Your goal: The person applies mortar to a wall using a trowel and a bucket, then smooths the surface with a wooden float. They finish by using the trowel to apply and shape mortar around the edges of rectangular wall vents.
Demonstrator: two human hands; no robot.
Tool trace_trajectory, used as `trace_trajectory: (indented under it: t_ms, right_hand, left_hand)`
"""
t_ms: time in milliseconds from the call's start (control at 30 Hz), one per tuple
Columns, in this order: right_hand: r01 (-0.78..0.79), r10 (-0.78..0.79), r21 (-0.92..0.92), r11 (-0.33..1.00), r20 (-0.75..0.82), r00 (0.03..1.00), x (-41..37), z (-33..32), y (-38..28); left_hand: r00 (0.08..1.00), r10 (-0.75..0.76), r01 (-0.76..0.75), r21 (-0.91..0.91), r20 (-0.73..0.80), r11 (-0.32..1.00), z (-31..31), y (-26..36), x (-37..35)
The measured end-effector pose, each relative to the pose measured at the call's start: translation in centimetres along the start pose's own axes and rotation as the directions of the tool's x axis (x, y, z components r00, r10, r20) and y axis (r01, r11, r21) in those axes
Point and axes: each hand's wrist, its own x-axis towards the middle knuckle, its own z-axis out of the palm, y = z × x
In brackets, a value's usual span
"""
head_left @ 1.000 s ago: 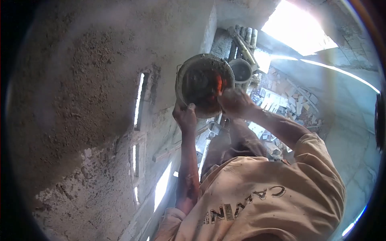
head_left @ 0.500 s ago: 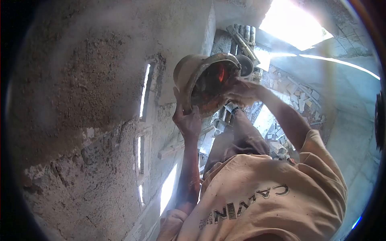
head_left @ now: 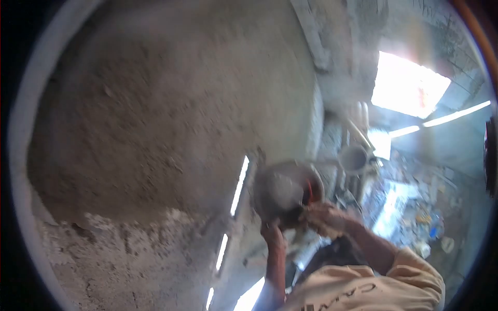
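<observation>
A round, mortar-smeared bucket (head_left: 280,193) is held up in front of my body, beside the rough wall. Its inside looks dark, with a reddish patch at the right. My left hand (head_left: 273,233) grips the near left edge from below, its fingers partly hidden by the bucket. At the right side of the mouth is my right hand (head_left: 326,216), its fingers curled at the rim. Blur hides whatever those fingers may hold.
A plastered wall (head_left: 171,119) fills the left, rougher and patchy lower down, with narrow bright slits. Another bucket (head_left: 354,159) stands beyond my hands, near some pale pipes (head_left: 361,122). Broken pieces and debris (head_left: 423,223) litter the floor at right.
My view has shifted, so the bucket, both hands and my body appear lower and farther right. The bucket has turned, showing less of its inside. Both hands stay at it.
</observation>
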Motion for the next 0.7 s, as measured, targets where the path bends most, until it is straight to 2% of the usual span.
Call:
trace_trajectory:
  t_ms: [33,67,133,200,267,333,433,500,567,600,667,700]
  right_hand:
    - [-0.167,0.199,0.451,0.877,-0.023,0.980,1.8,-0.4,-1.5]
    - [-0.414,0.432,0.837,0.357,0.245,0.868,3.1,-0.9,-3.8]
    - [-0.312,0.392,0.905,0.288,0.186,0.901,7.1,-2.8,-5.9]
    - [-0.229,0.345,0.951,0.210,0.147,0.927,10.8,-5.3,-6.5]
    - [-0.089,0.329,0.976,0.199,0.019,0.944,14.9,-9.2,-7.8]
    - [0.024,0.265,0.909,0.416,-0.146,0.953,19.5,-14.6,-9.4]
    - [0.366,0.130,0.754,0.545,-0.507,0.852,24.7,-22.6,-14.8]
    - [0.555,-0.004,0.570,0.605,-0.696,0.718,27.3,-27.6,-18.3]
    - [0.663,-0.103,0.363,0.655,-0.826,0.555,29.1,-32.3,-21.3]
    - [0.685,-0.156,0.239,0.688,-0.873,0.462,30.0,-34.5,-22.1]
    - [0.556,-0.236,-0.061,0.829,-0.939,0.249,31.0,-38.1,-24.1]
    - [0.570,-0.189,-0.080,0.818,-0.973,0.135,31.2,-39.0,-25.9]
  left_hand:
    - [0.999,0.047,-0.046,-0.058,0.017,0.997,-0.1,-0.5,0.4]
    - [0.997,0.075,-0.072,-0.109,0.021,0.991,-0.5,-0.9,0.5]
    - [0.997,-0.023,0.020,-0.053,-0.067,0.998,-0.4,0.3,-0.4]
    - [0.995,0.008,-0.010,-0.019,-0.096,1.000,-1.6,0.1,0.1]
    - [0.990,0.015,-0.014,0.009,-0.142,1.000,-3.3,-0.4,0.2]
    - [0.978,0.011,-0.005,0.030,-0.207,1.000,-5.4,-0.5,0.1]
    - [0.976,0.017,-0.018,-0.003,-0.216,1.000,-9.2,-1.3,-0.5]
    - [0.943,0.026,-0.050,-0.065,-0.333,0.997,-8.5,-0.4,-2.5]
    - [0.907,-0.007,-0.042,-0.107,-0.421,0.993,-11.5,-1.9,-2.7]
    - [0.886,-0.019,-0.036,-0.109,-0.464,0.993,-12.6,-2.8,-3.2]
    - [0.858,-0.054,-0.011,-0.124,-0.510,0.992,-12.7,-3.6,-3.4]
    - [0.845,-0.074,0.005,-0.131,-0.529,0.991,-12.4,-3.7,-3.4]
